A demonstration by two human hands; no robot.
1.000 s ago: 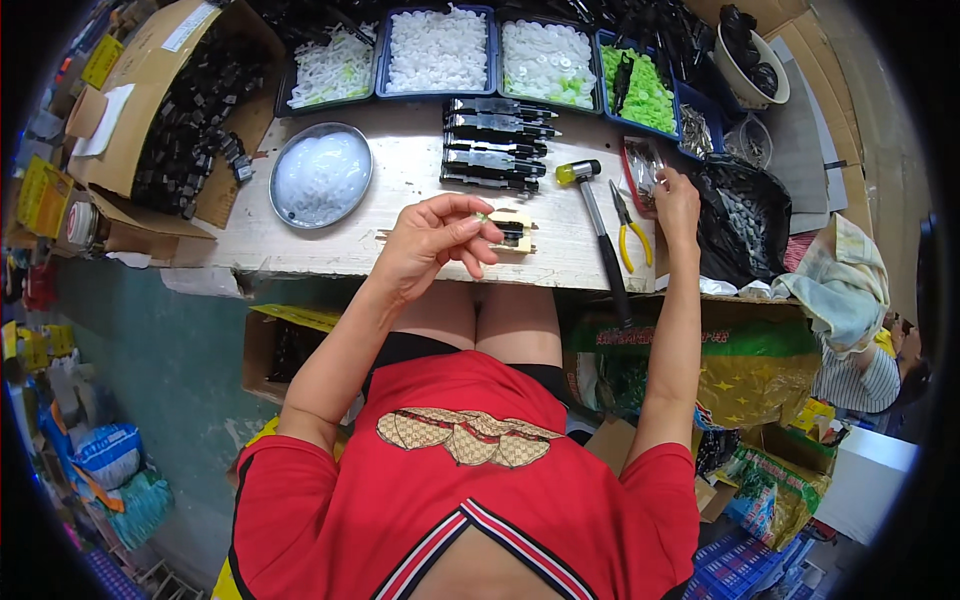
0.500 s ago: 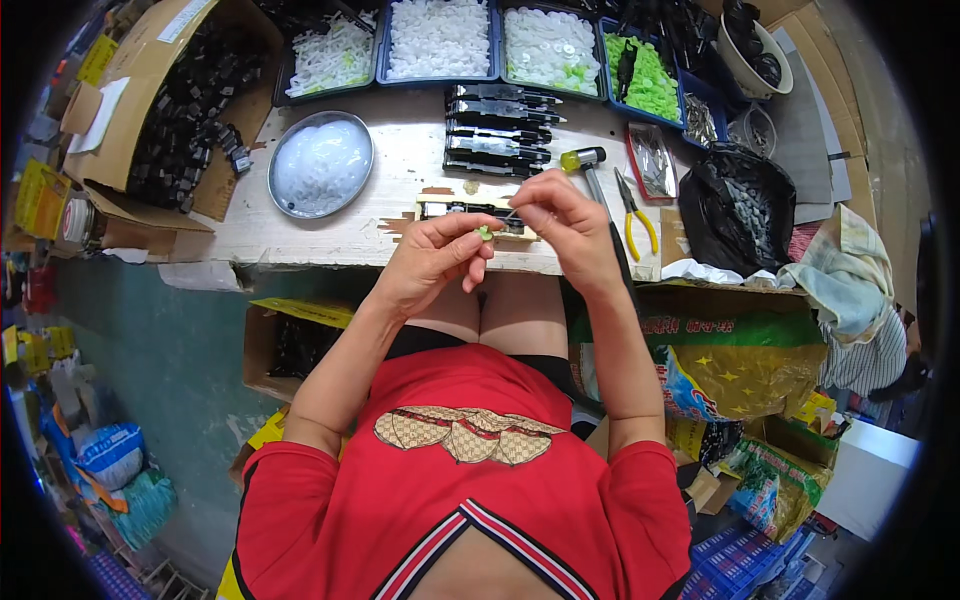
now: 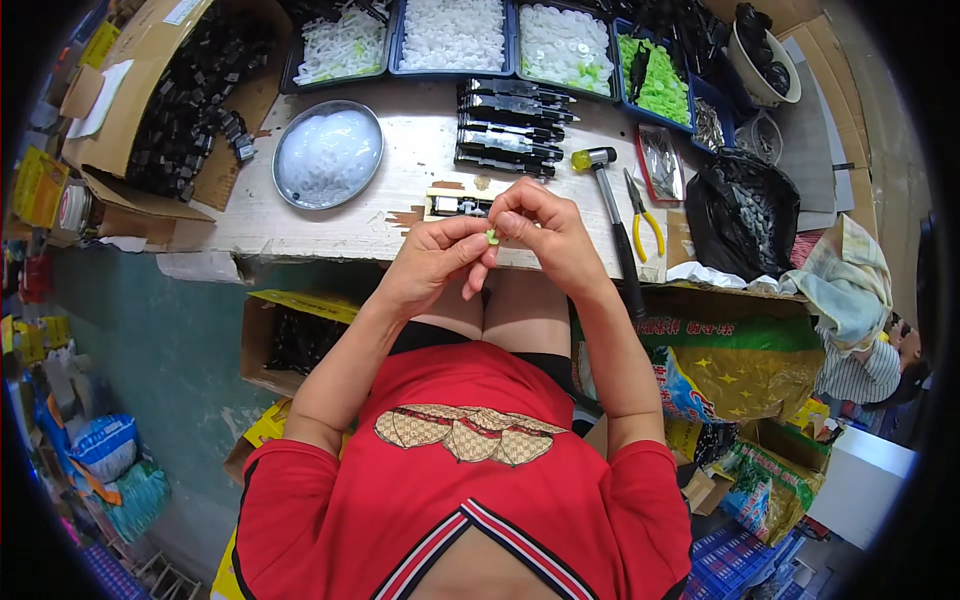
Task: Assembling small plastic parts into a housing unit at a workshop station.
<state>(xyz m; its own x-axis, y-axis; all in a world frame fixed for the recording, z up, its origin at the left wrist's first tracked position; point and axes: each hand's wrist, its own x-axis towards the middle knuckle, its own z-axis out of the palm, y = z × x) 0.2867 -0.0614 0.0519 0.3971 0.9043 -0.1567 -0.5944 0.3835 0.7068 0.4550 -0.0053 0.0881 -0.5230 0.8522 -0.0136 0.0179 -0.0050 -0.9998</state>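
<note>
In front of the bench edge my two hands meet over a small light-green plastic piece (image 3: 492, 237). My left hand (image 3: 432, 258) pinches it between thumb and forefinger. The fingers of my right hand (image 3: 543, 230) are closed at the top of the same piece; whether they also hold a thin part is hidden. Just behind the hands lies a pale wooden fixture (image 3: 436, 203) with a black part (image 3: 460, 206) in it, partly covered by my right hand. Farther back, several black tool-like assemblies (image 3: 512, 125) lie in a stack.
A round metal dish (image 3: 281, 166) holds whitish, glossy contents. Right of the stack lie a hammer (image 3: 612, 195) and yellow-handled pliers (image 3: 643, 215). Trays of white pieces (image 3: 453, 38) and green pieces (image 3: 655, 85) line the back. A cardboard box (image 3: 115, 120) of black parts stands left, a black bag (image 3: 745, 210) right.
My right hand has moved slightly left and down, so its fingertips now meet the green piece in my left hand. The thin metal-looking part it held is no longer visible. The view has shifted slightly.
</note>
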